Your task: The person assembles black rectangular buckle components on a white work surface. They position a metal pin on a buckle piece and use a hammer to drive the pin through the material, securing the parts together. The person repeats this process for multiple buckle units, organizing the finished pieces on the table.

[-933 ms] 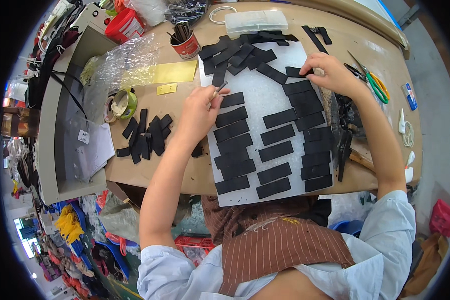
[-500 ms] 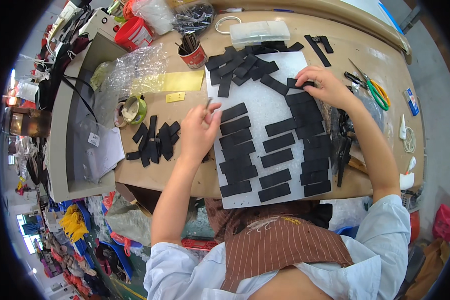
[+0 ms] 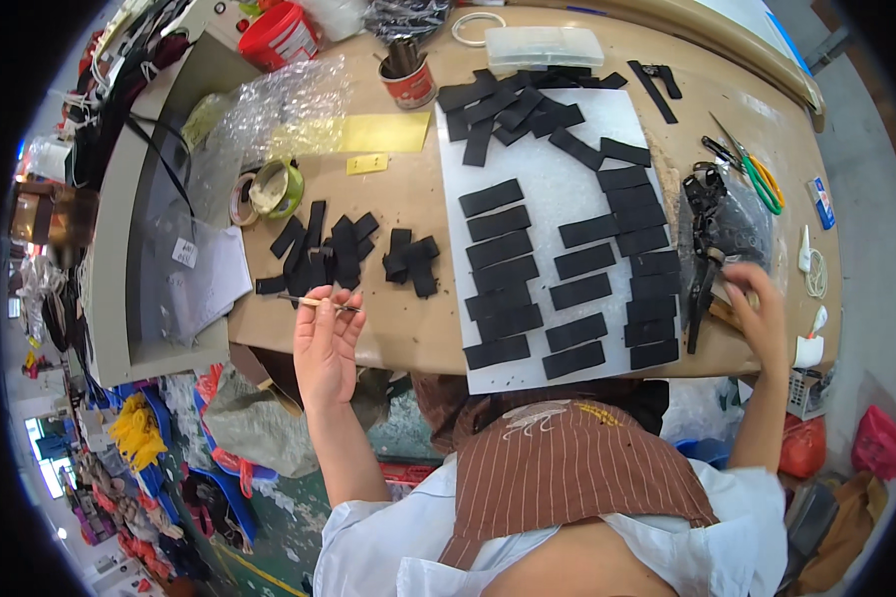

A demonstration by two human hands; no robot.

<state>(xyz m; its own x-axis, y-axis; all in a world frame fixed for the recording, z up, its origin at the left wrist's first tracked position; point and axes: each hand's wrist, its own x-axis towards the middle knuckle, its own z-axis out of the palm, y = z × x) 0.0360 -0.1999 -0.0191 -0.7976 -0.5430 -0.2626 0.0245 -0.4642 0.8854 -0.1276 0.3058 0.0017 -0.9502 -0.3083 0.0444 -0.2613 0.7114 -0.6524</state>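
My left hand is closed in a pinch on a thin tool with a wooden handle, held over the table's near edge beside a pile of short black strips. At the right, my right hand has its fingers bent but apart, touching or just beside a bundle of black straps with dark fittings. Between the hands lies a white sheet bearing black strips in three columns. A loose heap of black strips covers its far end.
Scissors with green and orange handles lie at the right. A red tin of thin sticks, tape rolls, yellow card and clear plastic wrap stand or lie at the left. A clear box sits at the back.
My right hand has left the top strip of the right column and moved toward me to the strap bundle. My left hand has moved left and nearer, still holding the tool.
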